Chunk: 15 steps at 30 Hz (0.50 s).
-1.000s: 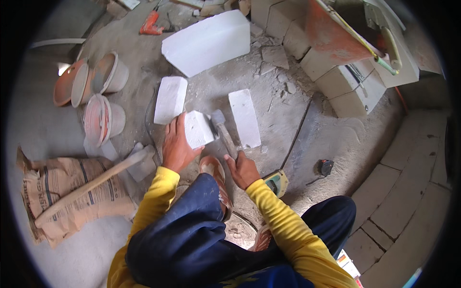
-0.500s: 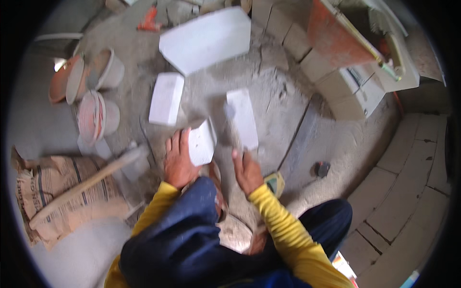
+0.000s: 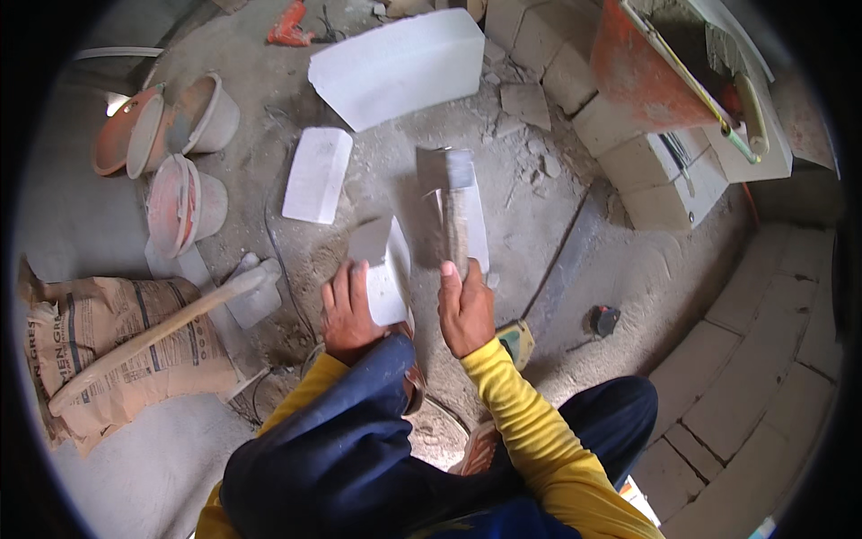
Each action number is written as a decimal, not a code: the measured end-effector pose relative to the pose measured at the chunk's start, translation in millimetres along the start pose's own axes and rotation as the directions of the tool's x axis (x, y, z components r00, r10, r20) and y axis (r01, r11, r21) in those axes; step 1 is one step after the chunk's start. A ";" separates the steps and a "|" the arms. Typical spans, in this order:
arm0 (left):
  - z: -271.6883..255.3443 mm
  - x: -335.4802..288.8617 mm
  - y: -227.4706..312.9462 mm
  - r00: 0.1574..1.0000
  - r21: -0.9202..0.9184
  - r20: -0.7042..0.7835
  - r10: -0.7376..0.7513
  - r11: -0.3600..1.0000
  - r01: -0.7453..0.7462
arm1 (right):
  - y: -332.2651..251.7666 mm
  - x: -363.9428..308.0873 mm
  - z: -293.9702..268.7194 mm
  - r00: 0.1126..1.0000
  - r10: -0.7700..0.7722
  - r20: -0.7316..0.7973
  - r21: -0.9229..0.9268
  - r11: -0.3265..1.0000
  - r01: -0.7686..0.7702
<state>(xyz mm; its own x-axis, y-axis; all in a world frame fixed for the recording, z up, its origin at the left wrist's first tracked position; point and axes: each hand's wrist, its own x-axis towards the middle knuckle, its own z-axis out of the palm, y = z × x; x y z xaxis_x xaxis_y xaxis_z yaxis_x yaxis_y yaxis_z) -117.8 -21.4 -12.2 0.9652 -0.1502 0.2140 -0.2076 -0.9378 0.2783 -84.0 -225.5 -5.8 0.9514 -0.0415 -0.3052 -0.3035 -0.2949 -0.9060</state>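
Right now, I have the left hand (image 3: 350, 313) gripping the small white block (image 3: 388, 286), on the near side of the large white slab (image 3: 400, 67); the right hand (image 3: 467, 312) clasps the hammer (image 3: 456, 220), its head pointing toward that slab.

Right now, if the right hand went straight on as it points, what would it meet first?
Probably the white block partly behind the hammer; depth is unclear, so the right hand might pass above.

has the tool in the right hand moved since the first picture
Yes, rightward and up in the picture: the tool's head was left of the small white block on the right; now it overlaps that block's upper end.
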 end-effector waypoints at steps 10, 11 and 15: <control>9.4 -5.5 12.9 0.995 0.018 -0.099 -0.006 1.000 0.007 | 24.5 -3.2 5.2 0.987 0.111 0.115 -0.106 0.989 -0.099; 1.8 4.5 16.2 0.997 0.008 -0.074 -0.014 1.000 0.014 | 4.1 7.9 0.6 0.994 0.078 0.073 -0.025 0.997 -0.077; 10.3 0.8 3.1 0.995 0.072 -0.079 0.053 0.996 -0.048 | 25.4 18.4 12.2 0.986 0.107 0.129 -0.142 0.986 -0.088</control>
<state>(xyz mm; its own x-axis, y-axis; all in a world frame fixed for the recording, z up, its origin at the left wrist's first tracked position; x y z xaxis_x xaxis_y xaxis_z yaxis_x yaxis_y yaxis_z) -116.1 -27.7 -20.8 0.9373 -0.1750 0.3015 -0.2417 -0.9495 0.2000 -74.9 -222.1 -38.0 0.8989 0.0504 -0.4352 -0.3757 -0.4224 -0.8249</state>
